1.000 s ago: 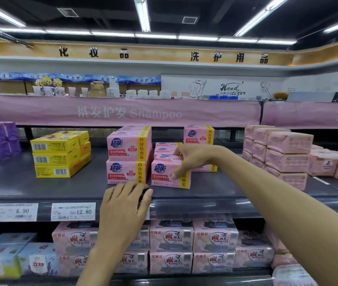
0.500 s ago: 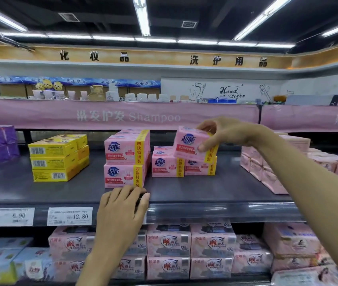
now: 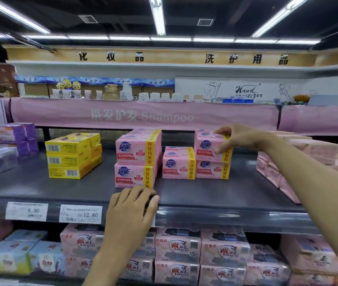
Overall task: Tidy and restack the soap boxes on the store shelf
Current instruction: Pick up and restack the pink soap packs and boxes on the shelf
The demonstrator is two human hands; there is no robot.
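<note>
Pink soap boxes with yellow bands stand on the grey shelf (image 3: 236, 190). A two-high stack (image 3: 137, 159) is on the left, a low stack (image 3: 177, 166) in the middle. On the right, my right hand (image 3: 234, 139) grips the top pink soap box (image 3: 207, 146), which rests on another pink box (image 3: 211, 170). My left hand (image 3: 133, 205) lies flat on the shelf's front edge, fingers apart, just in front of the left stack, holding nothing.
Yellow boxes (image 3: 71, 155) are stacked at the left, with purple packs (image 3: 19, 137) beyond. Pale pink wrapped packs (image 3: 300, 153) crowd the right end. Price tags (image 3: 81, 213) line the shelf lip. Pink packs (image 3: 176, 252) fill the lower shelf.
My right hand lifted a pink box from the middle stack, carried it right and set it on top of the right-hand box. My left hand stayed on the shelf edge.
</note>
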